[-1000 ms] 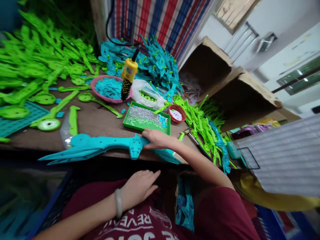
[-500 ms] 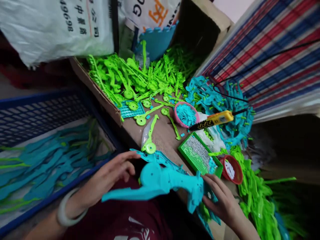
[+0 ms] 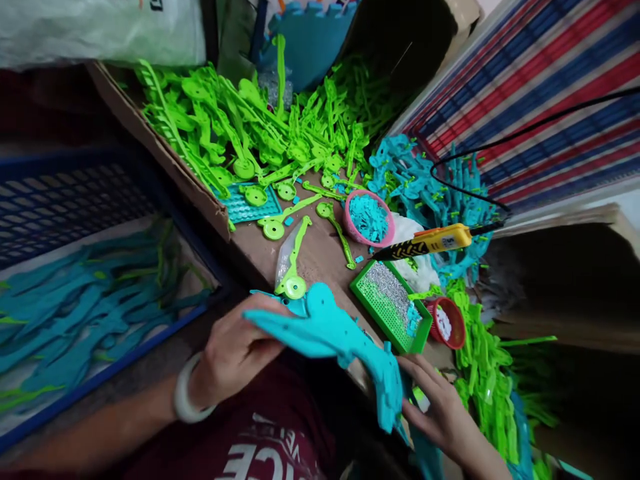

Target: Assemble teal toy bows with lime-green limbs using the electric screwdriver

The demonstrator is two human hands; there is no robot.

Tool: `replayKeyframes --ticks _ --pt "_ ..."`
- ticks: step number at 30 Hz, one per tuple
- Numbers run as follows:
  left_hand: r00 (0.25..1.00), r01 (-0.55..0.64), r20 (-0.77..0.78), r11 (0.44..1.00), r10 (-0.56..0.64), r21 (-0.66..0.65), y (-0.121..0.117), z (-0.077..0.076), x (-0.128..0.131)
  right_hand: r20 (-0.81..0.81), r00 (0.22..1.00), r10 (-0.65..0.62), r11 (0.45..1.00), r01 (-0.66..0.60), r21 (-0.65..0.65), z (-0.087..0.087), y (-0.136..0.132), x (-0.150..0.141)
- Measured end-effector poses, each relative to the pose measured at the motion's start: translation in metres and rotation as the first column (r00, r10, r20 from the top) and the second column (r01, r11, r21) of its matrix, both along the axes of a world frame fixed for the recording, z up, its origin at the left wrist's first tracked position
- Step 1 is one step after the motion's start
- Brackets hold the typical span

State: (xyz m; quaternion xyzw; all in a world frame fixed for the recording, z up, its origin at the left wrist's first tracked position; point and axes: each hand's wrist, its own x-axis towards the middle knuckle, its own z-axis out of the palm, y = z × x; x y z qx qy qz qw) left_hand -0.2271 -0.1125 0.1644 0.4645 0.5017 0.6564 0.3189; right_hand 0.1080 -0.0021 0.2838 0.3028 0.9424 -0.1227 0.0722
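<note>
Teal plastic pc | L hand holds pointed end, fingertips hidden | R hand at opp. end, grip unclear

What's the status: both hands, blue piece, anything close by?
Left hand gripping blue piece by its pointed end. Right hand at the other end, grip unclear. Green tray just beyond.

Left hand, right hand: 2. Pink bowl: 1. Red bowl: 1. Green tray: 1. Yellow-and-black tool: 1. Pale bracelet: 1. Blue parts, lime-green parts: many, overlapping; exact counts unreadable.
</note>
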Motion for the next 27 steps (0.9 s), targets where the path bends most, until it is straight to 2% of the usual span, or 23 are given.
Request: replayKeyframes --ticks 1,2,4,7,11,17,23,25,27 --pt "0.988 -0.146 -0.057 0.989 0.146 0.003 0.001 -0.006 0.004 0.007 1.000 -0.018 0.999 0.018 -0.044 -0.001 0.000 -0.005" --pt "0.974 -0.221 -0.062 0.975 0.220 -0.022 0.003 -0.011 0.008 0.012 0.999 -0.036 0.996 0.036 -0.078 -0.003 0.001 -0.010" --pt "0.971 -0.226 0.051 0.967 0.233 -0.119 0.005 -0.021 0.012 0.014 0.997 -0.073 0.992 0.074 -0.104 -0.008 0.005 -0.018" --pt "0.933 -0.239 0.219 0.945 0.287 -0.222 -0.001 -0.034 0.012 0.033 0.993 -0.116 0.990 0.118 -0.073 -0.017 0.013 -0.022" --pt "0.899 -0.313 0.214 0.902 0.382 -0.299 -0.020 -0.049 0.007 0.074 0.992 -0.106 0.993 0.110 -0.051 -0.027 0.014 -0.022" --pt "0.892 -0.296 0.239 0.895 0.384 -0.333 -0.031 -0.060 0.011 0.088 0.995 -0.056 0.997 0.060 -0.049 -0.034 0.016 -0.023" --pt "0.925 -0.245 0.189 0.896 0.331 -0.370 -0.051 -0.058 0.028 0.149 0.986 -0.072 0.997 0.074 -0.013 -0.039 0.018 -0.036" --pt "0.956 -0.206 0.120 0.904 0.268 -0.374 -0.060 -0.055 0.035 0.164 0.985 -0.063 0.995 0.075 -0.064 -0.045 0.020 -0.040" --pt "0.988 -0.118 0.057 0.933 0.146 -0.340 -0.064 -0.051 0.043 0.156 0.987 -0.031 0.991 0.050 -0.120 -0.052 0.025 -0.040"
